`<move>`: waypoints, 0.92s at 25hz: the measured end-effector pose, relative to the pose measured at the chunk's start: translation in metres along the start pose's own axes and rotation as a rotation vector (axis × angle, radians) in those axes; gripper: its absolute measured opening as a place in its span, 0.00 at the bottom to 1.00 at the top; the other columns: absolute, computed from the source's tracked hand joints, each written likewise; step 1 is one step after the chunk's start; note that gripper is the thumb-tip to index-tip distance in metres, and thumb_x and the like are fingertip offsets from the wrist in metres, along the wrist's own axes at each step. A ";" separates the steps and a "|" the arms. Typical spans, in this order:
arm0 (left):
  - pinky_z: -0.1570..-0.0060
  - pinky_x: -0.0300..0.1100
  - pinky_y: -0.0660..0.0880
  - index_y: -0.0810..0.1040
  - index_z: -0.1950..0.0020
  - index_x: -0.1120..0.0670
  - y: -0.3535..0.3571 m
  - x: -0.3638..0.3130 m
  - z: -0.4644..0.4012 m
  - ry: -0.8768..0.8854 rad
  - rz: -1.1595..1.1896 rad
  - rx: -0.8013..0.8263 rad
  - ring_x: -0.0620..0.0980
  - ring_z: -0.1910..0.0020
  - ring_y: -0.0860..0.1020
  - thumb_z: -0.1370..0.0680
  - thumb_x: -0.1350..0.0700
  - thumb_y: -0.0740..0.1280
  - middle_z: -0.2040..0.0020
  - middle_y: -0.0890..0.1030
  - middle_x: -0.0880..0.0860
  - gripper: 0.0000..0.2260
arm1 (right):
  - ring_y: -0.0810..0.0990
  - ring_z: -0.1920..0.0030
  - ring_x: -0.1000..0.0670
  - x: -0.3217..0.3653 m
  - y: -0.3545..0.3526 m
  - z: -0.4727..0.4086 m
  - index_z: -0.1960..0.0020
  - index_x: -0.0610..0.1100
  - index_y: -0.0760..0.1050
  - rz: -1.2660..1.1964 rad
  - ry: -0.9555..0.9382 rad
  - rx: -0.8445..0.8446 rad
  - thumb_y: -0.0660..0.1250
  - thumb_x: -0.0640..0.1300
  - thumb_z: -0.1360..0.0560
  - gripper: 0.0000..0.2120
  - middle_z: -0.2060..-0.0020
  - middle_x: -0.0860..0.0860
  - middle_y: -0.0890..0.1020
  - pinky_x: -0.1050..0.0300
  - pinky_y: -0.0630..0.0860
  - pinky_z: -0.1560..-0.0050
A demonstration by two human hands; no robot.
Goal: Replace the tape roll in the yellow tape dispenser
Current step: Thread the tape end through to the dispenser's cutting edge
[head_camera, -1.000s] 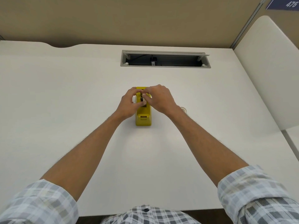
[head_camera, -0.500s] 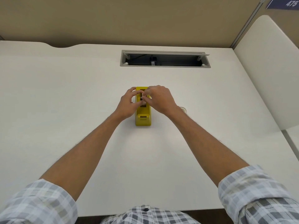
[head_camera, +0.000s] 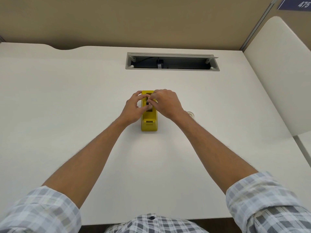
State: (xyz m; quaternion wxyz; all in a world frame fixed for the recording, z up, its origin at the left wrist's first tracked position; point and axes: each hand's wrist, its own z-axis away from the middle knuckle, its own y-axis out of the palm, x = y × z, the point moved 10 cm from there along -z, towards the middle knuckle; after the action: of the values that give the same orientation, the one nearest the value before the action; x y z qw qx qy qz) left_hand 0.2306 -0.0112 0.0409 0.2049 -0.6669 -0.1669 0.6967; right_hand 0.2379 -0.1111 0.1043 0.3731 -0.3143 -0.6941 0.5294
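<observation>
The yellow tape dispenser [head_camera: 149,121] stands on the white surface [head_camera: 67,106] near its centre, long axis running from 12 to 6 o'clock, with the cutter end toward 6 o'clock. Its top slot is open and dark inside.

The left hand [head_camera: 133,109] is at the 9 o'clock side of the dispenser. Its fingers [head_camera: 138,93] curl over the far left edge of the body, and the thumb reaches into the slot area. The right hand [head_camera: 165,102] is at the 3 o'clock side, knuckles up, with its fingertips [head_camera: 151,99] pinched together over the slot. Both hands meet at a small dark part in the slot; it is too small to identify, and which hand actually holds it cannot be determined.

A clear tape roll [head_camera: 191,114] lies flat on the surface at 3 o'clock of the dispenser, just behind the right wrist and partly hidden by it.

At 12 o'clock, well apart from the dispenser, a grey cable tray [head_camera: 171,70] is recessed in the surface. Both forearms are bare, with rolled plaid sleeves [head_camera: 262,204].
</observation>
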 end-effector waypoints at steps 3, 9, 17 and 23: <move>0.37 0.54 0.75 0.75 0.31 0.51 -0.001 0.000 0.000 0.001 -0.003 0.003 0.54 0.27 0.66 0.24 0.53 0.71 0.24 0.66 0.52 0.21 | 0.82 0.56 0.49 0.000 0.000 -0.001 0.45 0.46 0.83 0.003 0.008 -0.007 0.60 0.50 0.18 0.14 0.53 0.49 0.85 0.58 0.74 0.59; 0.37 0.51 0.73 0.75 0.33 0.49 -0.001 0.002 0.000 -0.005 0.013 0.000 0.54 0.27 0.66 0.25 0.54 0.72 0.25 0.67 0.51 0.20 | 0.81 0.59 0.48 0.000 -0.002 -0.001 0.46 0.45 0.83 -0.003 0.031 -0.007 0.60 0.50 0.18 0.15 0.55 0.49 0.84 0.55 0.78 0.59; 0.44 0.42 0.70 0.74 0.38 0.48 0.000 -0.001 0.000 0.038 0.029 -0.012 0.45 0.39 0.70 0.27 0.57 0.74 0.39 0.72 0.42 0.20 | 0.81 0.55 0.47 0.002 -0.001 0.003 0.46 0.44 0.83 -0.038 0.031 -0.007 0.61 0.47 0.19 0.13 0.52 0.49 0.83 0.54 0.77 0.57; 0.45 0.43 0.72 0.74 0.39 0.48 -0.001 -0.002 0.000 0.044 0.042 -0.026 0.45 0.39 0.70 0.25 0.54 0.73 0.38 0.72 0.42 0.16 | 0.82 0.55 0.47 -0.002 -0.001 0.002 0.45 0.44 0.83 -0.080 0.042 -0.011 0.61 0.48 0.18 0.14 0.51 0.48 0.84 0.54 0.79 0.56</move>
State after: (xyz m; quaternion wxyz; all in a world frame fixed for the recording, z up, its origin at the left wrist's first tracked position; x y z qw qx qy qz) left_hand 0.2310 -0.0111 0.0434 0.1852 -0.6879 -0.1573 0.6839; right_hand 0.2372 -0.1137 0.1042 0.4068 -0.2995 -0.7010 0.5034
